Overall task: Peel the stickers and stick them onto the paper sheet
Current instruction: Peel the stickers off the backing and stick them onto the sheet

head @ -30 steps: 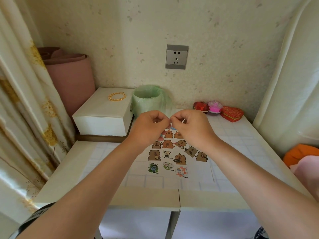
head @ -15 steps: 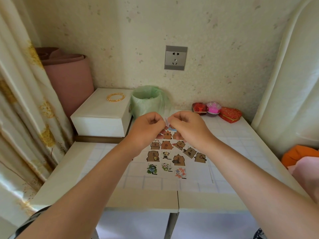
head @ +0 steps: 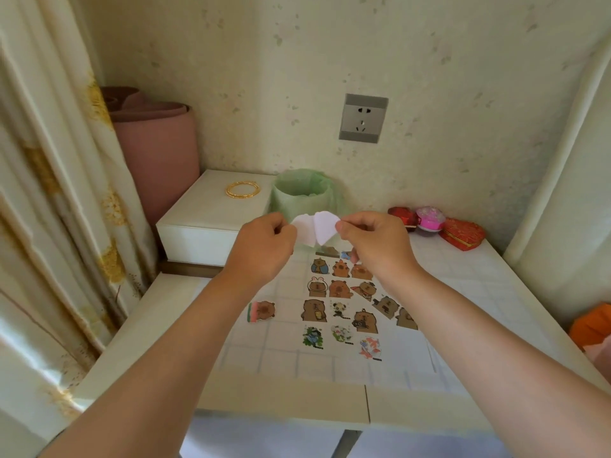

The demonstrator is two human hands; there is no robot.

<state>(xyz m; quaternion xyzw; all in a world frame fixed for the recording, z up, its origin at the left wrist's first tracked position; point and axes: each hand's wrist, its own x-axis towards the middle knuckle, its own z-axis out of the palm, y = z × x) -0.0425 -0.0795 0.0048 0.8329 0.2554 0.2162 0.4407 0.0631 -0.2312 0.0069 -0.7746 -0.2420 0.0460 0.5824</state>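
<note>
Left hand (head: pixel 264 244) and right hand (head: pixel 375 246) each pinched 1 white leaf of a half-peeled sticker (head: pixel 314 230), held up above the paper sheet (head: pixel 274 352), apparently so its 2 layers could part without the glue catching anything.

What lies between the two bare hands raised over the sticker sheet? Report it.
Head view: two white paper flaps spread apart; left hand pinches one, right hand the other.

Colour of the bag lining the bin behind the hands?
Pale green; the bag shows best in the head view.
</note>
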